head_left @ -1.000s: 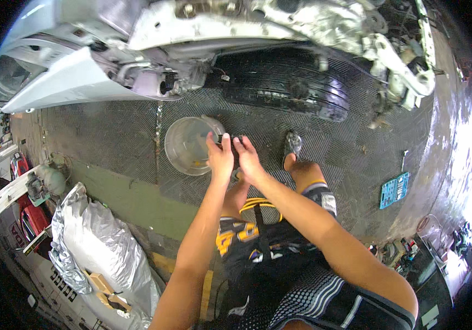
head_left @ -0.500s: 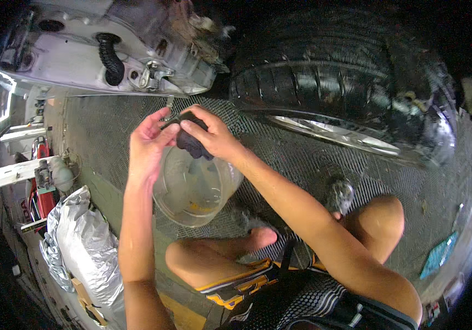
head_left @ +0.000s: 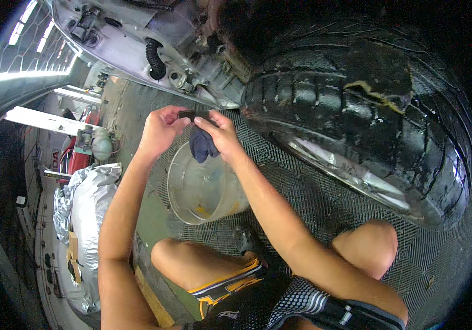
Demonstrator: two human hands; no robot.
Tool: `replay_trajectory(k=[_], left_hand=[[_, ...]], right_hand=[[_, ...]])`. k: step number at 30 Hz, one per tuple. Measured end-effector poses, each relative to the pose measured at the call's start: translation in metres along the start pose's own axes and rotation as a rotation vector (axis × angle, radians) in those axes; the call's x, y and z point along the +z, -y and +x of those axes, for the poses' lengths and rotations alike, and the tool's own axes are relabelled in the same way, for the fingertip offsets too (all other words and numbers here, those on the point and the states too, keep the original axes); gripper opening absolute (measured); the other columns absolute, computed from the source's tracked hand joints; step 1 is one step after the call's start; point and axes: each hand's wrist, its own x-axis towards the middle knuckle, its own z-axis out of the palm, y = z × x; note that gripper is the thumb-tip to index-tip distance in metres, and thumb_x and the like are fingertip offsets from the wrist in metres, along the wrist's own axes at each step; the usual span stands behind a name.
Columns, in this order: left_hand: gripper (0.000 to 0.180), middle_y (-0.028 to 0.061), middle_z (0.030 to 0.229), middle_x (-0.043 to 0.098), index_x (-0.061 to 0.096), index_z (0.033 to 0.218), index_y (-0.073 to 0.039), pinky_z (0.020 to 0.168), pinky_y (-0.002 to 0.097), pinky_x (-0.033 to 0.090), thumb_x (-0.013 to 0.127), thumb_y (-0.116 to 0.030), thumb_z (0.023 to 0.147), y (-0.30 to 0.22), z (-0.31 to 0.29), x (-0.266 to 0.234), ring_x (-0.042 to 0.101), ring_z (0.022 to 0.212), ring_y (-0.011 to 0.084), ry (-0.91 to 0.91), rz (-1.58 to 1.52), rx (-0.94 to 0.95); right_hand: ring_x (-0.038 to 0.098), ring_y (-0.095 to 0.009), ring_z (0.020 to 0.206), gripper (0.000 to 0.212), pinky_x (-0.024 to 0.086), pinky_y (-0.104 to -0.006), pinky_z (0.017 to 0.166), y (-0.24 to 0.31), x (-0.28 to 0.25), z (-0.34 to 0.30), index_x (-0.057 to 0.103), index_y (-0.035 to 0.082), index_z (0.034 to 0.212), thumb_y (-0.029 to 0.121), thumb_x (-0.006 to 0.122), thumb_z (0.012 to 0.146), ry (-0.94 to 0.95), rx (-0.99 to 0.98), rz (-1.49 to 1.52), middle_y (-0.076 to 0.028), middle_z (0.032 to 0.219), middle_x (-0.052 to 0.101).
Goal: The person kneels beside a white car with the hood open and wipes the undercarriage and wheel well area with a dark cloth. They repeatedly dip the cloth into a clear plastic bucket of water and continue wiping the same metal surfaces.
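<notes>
My two hands meet above a clear plastic tub (head_left: 177,202), in front of the car's pale body panel (head_left: 129,52). My left hand (head_left: 160,131) is closed, its fingertips pinching the left end of a small dark block (head_left: 187,114). My right hand (head_left: 222,135) grips a dark blue-grey cloth (head_left: 203,146), which hangs down over the tub. The block's right end reaches my right fingers, and part of it is hidden behind them. What kind of thing the block is, I cannot make out.
A large, shiny black tyre (head_left: 357,110) with a torn tread stands at the right. A black corrugated hose (head_left: 154,59) sticks out of the body panel. Silver sheeting (head_left: 90,220) covers something at the left, near a red machine (head_left: 76,151). Ridged matting (head_left: 324,212) lies underneath.
My view has turned, bringing more of the tyre into sight. My left fingers have moved from spread to pinching the block, which now shows between my hands. The cloth hangs lower from my right hand.
</notes>
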Motion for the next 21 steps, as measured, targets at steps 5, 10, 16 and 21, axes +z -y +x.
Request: replay_trajectory(k=[5,10,16,21], left_hand=[[0.025,0.0044,0.083,0.070,0.067,0.108,0.004,0.064,0.0256,0.048,0.072,-0.011,0.089,-0.001,-0.002,0.007,0.061,0.072,0.0084,-0.079,0.105,-0.041],[0.026,0.0110,0.083,0.071,0.068,0.109,0.001,0.067,0.0324,0.051,0.071,-0.012,0.087,-0.040,0.010,0.010,0.065,0.072,0.0187,-0.056,0.351,0.195],[0.009,0.0111,0.079,0.070,0.070,0.086,-0.004,0.072,0.0367,0.055,0.067,-0.009,0.078,-0.075,0.057,-0.017,0.068,0.073,0.0308,-0.028,1.035,0.733],[0.009,0.0112,0.073,0.068,0.069,0.070,-0.009,0.069,0.0389,0.056,0.063,-0.012,0.075,-0.068,0.097,-0.059,0.070,0.073,0.0294,0.177,1.559,0.975]], right_hand=[[0.061,-0.007,0.080,0.020,0.050,-0.0242,0.071,0.007,-0.003,0.000,0.065,0.005,0.106,0.020,0.071,0.093,-0.045,0.045,0.173,-0.001,0.091,0.067],[0.061,-0.007,0.080,0.019,0.049,-0.0236,0.071,0.012,-0.015,0.010,0.065,0.005,0.106,0.017,0.070,0.093,0.087,-0.012,0.102,0.001,0.090,0.066],[0.062,-0.010,0.090,0.024,0.049,-0.0249,0.082,0.006,-0.004,0.020,0.065,0.004,0.113,0.019,0.069,0.094,-0.052,-0.172,0.066,-0.003,0.098,0.068],[0.062,-0.012,0.100,0.030,0.047,-0.0270,0.090,-0.011,0.001,0.002,0.064,0.003,0.115,0.025,0.068,0.094,-0.152,0.023,0.119,-0.007,0.104,0.069]])
